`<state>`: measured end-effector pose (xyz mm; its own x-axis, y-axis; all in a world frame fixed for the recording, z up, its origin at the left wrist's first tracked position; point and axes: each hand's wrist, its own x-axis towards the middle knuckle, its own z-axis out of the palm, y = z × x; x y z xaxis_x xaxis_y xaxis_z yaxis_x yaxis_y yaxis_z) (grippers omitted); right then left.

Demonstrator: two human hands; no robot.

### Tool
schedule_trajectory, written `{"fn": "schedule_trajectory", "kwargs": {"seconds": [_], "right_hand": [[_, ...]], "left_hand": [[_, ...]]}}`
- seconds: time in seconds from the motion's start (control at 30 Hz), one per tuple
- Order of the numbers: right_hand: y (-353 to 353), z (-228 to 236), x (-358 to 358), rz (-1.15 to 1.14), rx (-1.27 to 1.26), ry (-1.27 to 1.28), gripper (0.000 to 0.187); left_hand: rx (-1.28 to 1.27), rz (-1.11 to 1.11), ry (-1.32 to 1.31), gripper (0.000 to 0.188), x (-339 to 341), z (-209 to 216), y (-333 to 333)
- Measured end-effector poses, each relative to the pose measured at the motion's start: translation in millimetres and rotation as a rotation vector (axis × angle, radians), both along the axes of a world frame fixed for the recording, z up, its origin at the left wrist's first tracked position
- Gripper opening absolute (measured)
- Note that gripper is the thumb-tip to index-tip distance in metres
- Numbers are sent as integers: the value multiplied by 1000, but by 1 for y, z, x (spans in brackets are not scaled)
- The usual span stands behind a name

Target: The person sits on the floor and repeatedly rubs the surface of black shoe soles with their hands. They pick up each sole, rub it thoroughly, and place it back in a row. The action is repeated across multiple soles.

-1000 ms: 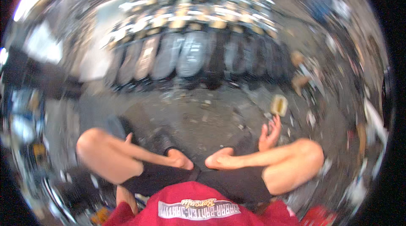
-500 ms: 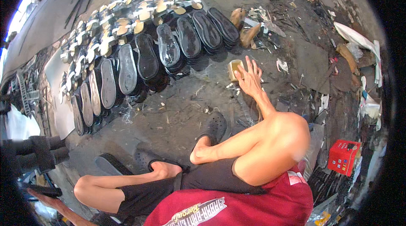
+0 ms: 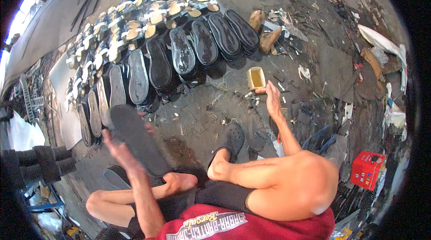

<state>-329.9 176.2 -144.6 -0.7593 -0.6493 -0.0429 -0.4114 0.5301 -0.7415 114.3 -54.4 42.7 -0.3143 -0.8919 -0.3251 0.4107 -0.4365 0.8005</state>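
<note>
My left hand (image 3: 113, 144) grips a long black shoe sole (image 3: 137, 141) and holds it up flat over my left shin. My right hand (image 3: 272, 99) is stretched out over the dirty floor, its fingers loose and nothing seen in them. Its fingertips end just below a small square tub of yellowish liquid (image 3: 257, 78). I sit cross-legged, bare feet (image 3: 220, 168) tucked in, with my right knee (image 3: 296, 190) raised beneath the right arm.
A row of black soles (image 3: 179, 55) lies ahead, with rows of tan-lined sandals (image 3: 148, 15) behind it. Two wooden lasts (image 3: 266, 31) sit to the right of the soles. A black clog (image 3: 232, 136) lies by my foot. A red box (image 3: 368, 170) and scraps are on the right.
My left hand has come up into view with the black sole. My right hand has stayed near the yellow tub. The view has swung a little leftward.
</note>
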Motion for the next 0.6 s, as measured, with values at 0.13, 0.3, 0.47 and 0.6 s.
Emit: {"fn": "schedule_trajectory", "kwargs": {"seconds": [0.13, 0.3, 0.47, 0.6], "right_hand": [[-34, 94, 51, -207, -392, -759, 72], [-88, 189, 118, 369, -756, -1073, 80], [-119, 203, 176, 699, -410, -154, 75], [-114, 182, 205, 719, -322, 99, 71]], "left_hand": [[268, -125, 16, 87, -58, -17, 29], [365, -296, 376, 86, -104, -9, 50], [229, -88, 222, 84, -124, 15, 65], [-7, -71, 297, 79, -117, -1, 64]]}}
